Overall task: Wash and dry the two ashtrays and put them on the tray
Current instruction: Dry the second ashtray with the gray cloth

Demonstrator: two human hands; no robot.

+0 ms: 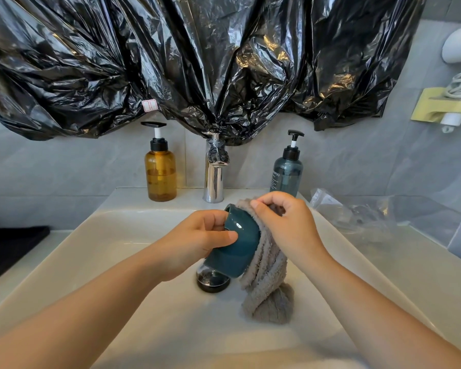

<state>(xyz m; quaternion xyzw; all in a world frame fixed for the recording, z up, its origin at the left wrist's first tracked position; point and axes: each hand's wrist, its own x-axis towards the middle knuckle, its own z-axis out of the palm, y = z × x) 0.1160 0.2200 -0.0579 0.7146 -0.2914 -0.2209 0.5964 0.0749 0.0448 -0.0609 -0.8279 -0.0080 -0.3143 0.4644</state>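
My left hand [197, 241] grips a dark teal ashtray [237, 249], held on its side above the white sink basin [133, 235]. My right hand [285, 222] holds a grey fluffy cloth [266, 283] pressed against the ashtray's right side, and the cloth's twisted tail hangs down to the basin floor. The ashtray's inside faces away from me and is hidden. A black tray [8, 249] lies at the far left edge of the counter. Only one ashtray is in view.
A chrome tap [214, 179] stands behind the basin, with an amber pump bottle [160, 174] on its left and a blue-grey pump bottle [286, 174] on its right. The drain plug [210, 282] sits under the ashtray. Black plastic sheeting [197, 62] covers the wall above. Crumpled clear plastic [362, 211] lies on the right counter.
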